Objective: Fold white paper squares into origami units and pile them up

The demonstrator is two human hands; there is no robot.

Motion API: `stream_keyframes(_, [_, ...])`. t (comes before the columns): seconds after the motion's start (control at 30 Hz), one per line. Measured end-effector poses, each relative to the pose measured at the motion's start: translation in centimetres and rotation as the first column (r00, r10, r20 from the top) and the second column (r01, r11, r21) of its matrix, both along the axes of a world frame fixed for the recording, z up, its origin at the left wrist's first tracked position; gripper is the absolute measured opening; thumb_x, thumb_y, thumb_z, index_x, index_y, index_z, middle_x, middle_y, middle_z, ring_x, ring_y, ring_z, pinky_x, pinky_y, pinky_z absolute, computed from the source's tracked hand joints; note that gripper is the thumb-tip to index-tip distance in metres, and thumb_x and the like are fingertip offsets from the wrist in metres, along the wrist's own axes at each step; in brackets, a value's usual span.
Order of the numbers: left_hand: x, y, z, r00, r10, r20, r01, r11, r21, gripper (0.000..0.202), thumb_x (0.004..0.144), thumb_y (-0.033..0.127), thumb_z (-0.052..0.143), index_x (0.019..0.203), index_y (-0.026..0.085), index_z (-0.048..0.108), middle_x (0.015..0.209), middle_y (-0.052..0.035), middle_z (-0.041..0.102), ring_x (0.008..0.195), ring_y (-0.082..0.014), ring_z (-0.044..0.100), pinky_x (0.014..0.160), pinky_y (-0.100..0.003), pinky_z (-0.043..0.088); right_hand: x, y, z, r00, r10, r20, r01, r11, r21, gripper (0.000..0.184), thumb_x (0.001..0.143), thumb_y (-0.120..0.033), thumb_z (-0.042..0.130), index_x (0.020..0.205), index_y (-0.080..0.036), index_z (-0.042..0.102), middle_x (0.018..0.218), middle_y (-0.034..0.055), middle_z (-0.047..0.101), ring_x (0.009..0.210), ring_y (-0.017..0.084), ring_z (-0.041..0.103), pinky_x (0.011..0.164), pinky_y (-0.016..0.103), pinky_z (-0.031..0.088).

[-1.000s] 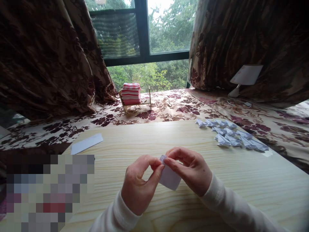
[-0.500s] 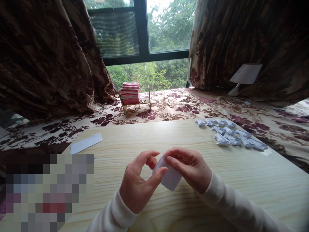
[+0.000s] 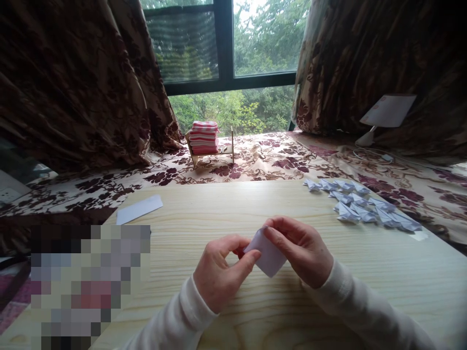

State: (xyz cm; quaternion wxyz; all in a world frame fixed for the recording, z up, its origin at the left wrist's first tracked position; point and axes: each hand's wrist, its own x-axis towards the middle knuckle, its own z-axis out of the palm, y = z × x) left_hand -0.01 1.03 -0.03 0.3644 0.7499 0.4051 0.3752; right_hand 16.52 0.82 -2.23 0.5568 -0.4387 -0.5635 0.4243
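A small square of folded white paper is held up between my two hands, above the wooden table. My left hand pinches its left corner between thumb and fingers. At the top corner, the thumb and fingertips of my right hand are closed on the paper. The fingers behind the sheet are partly hidden. To the right, several folded white paper pieces sit in rows near the table's far right edge.
A flat white paper strip lies at the table's far left. Beyond the table, a small rack carries folded red-and-white striped cloths. A lamp stands at the back right. One patch at the lower left is pixelated.
My left fingers, spread apart beside the paper before, have closed on its left corner. The view has shifted slightly, while my right hand keeps its hold at the top.
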Motion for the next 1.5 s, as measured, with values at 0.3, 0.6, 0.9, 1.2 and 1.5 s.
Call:
stream_keyframes(0.3, [-0.1,0.8,0.4,0.998,0.052,0.016,-0.05,0.993,-0.111,0.014,0.074,0.023,0.058,0.07,0.013,0.067,0.064,-0.0033,0.065,0.062,-0.0149,0.058,0.062,-0.025,0.046,0.1,0.1,0.3,0.988,-0.148,0.041,0.142,0.983,0.119,0.013,0.081,-0.032,0.059,0.077,-0.019,0.061,0.07,0.0014,0.059,0.064,0.013,0.055,0.053,0.023,0.043])
stream_keyframes(0.6, [-0.3,0.9,0.9,0.996,-0.082,0.043,0.088,0.981,-0.171,0.023,0.074,0.021,0.048,0.078,0.016,0.07,0.073,-0.0044,0.066,0.074,-0.018,0.058,0.07,-0.029,0.046,-0.1,-0.1,0.3,0.979,-0.191,0.076,0.18,0.975,0.128,0.013,0.079,-0.032,0.059,0.075,-0.019,0.06,0.069,0.0021,0.059,0.063,0.014,0.055,0.05,0.023,0.042])
stream_keyframes(0.9, [-0.5,1.1,0.4,0.999,-0.021,-0.033,0.02,1.0,-0.011,0.023,0.077,0.021,0.052,0.059,0.015,0.064,0.058,-0.0025,0.059,0.058,-0.014,0.054,0.057,-0.025,0.043,0.1,0.0,-0.2,0.975,-0.135,0.176,0.102,0.977,0.186,0.008,0.082,-0.026,0.055,0.078,-0.02,0.059,0.073,0.0027,0.057,0.071,0.015,0.054,0.062,0.027,0.045])
stream_keyframes(1.2, [-0.9,1.6,0.4,0.991,-0.087,-0.1,0.073,0.988,-0.138,0.022,0.076,0.023,0.052,0.064,0.013,0.067,0.062,-0.0035,0.059,0.062,-0.0151,0.053,0.061,-0.026,0.042,-0.2,-0.2,0.1,0.973,-0.085,0.215,0.041,0.979,0.199,0.009,0.083,-0.025,0.053,0.078,-0.019,0.059,0.073,0.0019,0.057,0.07,0.015,0.053,0.065,0.028,0.045])
stream_keyframes(1.5, [-0.9,1.3,0.1,0.976,-0.141,-0.167,0.128,0.988,-0.087,0.026,0.079,0.021,0.048,0.057,0.013,0.059,0.058,-0.0018,0.051,0.058,-0.0131,0.047,0.057,-0.026,0.037,-0.1,-0.2,0.3,0.965,-0.057,0.258,0.007,0.981,0.192,0.009,0.081,-0.022,0.054,0.076,-0.018,0.059,0.071,0.002,0.059,0.068,0.014,0.055,0.065,0.028,0.045])
